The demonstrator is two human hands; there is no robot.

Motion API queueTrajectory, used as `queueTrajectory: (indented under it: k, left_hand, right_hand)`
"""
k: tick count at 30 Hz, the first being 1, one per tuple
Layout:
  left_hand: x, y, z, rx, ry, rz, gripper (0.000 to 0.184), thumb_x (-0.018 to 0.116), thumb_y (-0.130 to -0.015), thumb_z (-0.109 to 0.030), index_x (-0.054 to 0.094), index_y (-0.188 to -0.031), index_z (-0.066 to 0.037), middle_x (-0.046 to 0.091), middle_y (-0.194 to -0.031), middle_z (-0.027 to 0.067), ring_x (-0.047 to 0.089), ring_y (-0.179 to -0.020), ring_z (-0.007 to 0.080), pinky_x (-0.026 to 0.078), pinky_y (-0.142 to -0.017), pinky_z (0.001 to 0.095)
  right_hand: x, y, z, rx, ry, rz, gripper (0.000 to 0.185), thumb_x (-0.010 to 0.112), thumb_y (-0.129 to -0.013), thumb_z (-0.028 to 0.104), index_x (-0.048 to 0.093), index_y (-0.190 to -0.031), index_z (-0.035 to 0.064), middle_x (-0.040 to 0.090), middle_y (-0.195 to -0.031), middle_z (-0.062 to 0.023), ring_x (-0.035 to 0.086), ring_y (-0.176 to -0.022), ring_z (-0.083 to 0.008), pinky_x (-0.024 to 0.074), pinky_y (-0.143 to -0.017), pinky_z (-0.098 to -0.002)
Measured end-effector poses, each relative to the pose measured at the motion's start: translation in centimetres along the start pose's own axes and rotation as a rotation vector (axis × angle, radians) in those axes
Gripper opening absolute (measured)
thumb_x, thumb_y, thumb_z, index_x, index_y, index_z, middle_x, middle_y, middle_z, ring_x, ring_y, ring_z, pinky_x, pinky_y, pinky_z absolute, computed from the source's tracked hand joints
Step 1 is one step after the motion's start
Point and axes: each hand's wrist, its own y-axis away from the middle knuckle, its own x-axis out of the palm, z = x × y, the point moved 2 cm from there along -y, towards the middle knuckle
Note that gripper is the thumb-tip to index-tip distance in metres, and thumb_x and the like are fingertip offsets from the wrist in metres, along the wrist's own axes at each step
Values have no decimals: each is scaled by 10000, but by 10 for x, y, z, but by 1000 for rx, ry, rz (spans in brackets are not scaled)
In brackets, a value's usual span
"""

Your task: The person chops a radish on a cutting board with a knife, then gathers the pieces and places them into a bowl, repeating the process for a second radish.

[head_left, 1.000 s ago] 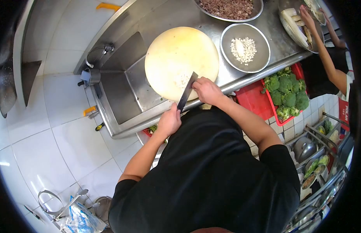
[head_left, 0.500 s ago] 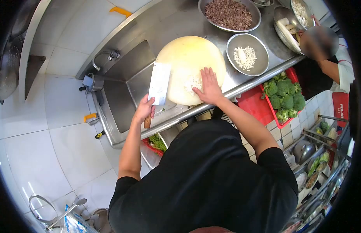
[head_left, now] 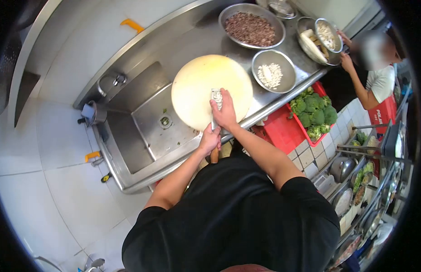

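Observation:
My left hand (head_left: pixel 211 139) is closed around the wooden handle (head_left: pixel 214 156) of a cleaver at the near edge of the round cutting board (head_left: pixel 192 86). The cleaver blade (head_left: pixel 215 93) points away from me over the board and is seen narrow and tilted. Small chopped white pieces (head_left: pixel 218 97) lie along it. My right hand (head_left: pixel 226 113) rests against the blade and the pieces, fingers stretched forward and thumb beside them. Right of the board, a steel bowl (head_left: pixel 289 72) holds similar white pieces.
A sink (head_left: pixel 151 131) lies left of the board. Behind stands a bowl (head_left: pixel 223 22) of chopped brown food. Broccoli (head_left: pixel 315 111) fills a red crate (head_left: pixel 319 140) below the counter's right edge. At the far right, a co-worker's hand (head_left: pixel 346 61) is beside bowls of pale food.
The cleaver has moved right from the board's left side to my right hand. White pieces from the board are now on its blade. The view has shifted slightly.

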Motion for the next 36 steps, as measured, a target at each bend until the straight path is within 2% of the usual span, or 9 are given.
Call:
queueTrajectory:
  k: [7,11,14,17,19,22,28,32,36]
  left_hand:
    - [68,-7,-95,160,-297,170,178,517,-1061,-129,492,-1219,-50,516,-621,37,497,-409,160,436,-382,339]
    - [120,-25,-152,252,-572,237,215,556,-1035,-125,508,-1217,-21,529,-645,52,543,-439,173,459,-409,364]
    - [131,-49,-163,315,-737,183,217,545,-1046,-128,509,-1233,-23,519,-646,42,527,-436,165,458,-413,359]
    - [119,-36,-172,247,-469,229,216,540,-1080,-202,518,-1228,-45,501,-642,27,506,-434,156,451,-412,342]
    - [92,-31,-171,147,-280,195,293,538,-1095,-270,492,-1303,-69,491,-638,18,492,-434,149,444,-411,331]
    - [25,-4,-144,34,-63,-23,570,548,-1095,-395,296,-1557,-176,498,-638,21,477,-427,153,441,-410,336]
    - [-131,55,-88,54,-59,-233,242,514,-1109,-354,517,-1251,-158,496,-605,15,466,-403,152,409,-383,318]
    - [-174,69,-32,-86,-45,-331,239,508,-1109,-366,517,-1209,-148,486,-592,21,464,-394,163,423,-375,337]
    - [-154,59,22,-108,56,-313,261,501,-1108,-380,488,-1221,-145,480,-595,35,471,-393,182,445,-377,352]
  right_hand:
    - [-87,-51,15,-167,29,-399,652,733,-949,279,480,-1481,-1,458,-1522,-270,415,-1436,-434,322,-1218,-480]
    - [-153,-107,-14,-216,57,-703,317,693,-960,203,605,-1196,11,594,-1219,-199,543,-1202,-392,426,-1061,-484]
    - [-192,-149,-73,104,87,-710,246,661,-956,224,649,-1098,23,625,-1189,-203,573,-1156,-385,443,-1019,-477]
    - [-223,-169,-122,154,354,-591,250,659,-943,238,669,-1085,33,651,-1140,-194,592,-1127,-387,454,-1001,-478]
    - [-228,-174,-119,-26,355,-656,222,682,-918,191,676,-1076,35,663,-1099,-188,607,-1099,-392,467,-981,-480]
    - [-219,-161,-70,-231,214,-563,191,677,-915,138,676,-1081,43,664,-1089,-182,615,-1089,-388,472,-978,-482]
    - [-112,-102,-37,-249,89,200,433,669,-944,214,620,-1316,-2,614,-1377,-249,552,-1313,-430,425,-1143,-462]
    - [-20,-51,-38,-363,358,292,688,648,-962,267,410,-1502,-86,398,-1565,-347,338,-1482,-514,272,-1248,-554]
    - [22,-22,-14,-297,116,525,683,577,-1015,304,381,-1505,-129,393,-1573,-347,298,-1509,-510,207,-1273,-539]
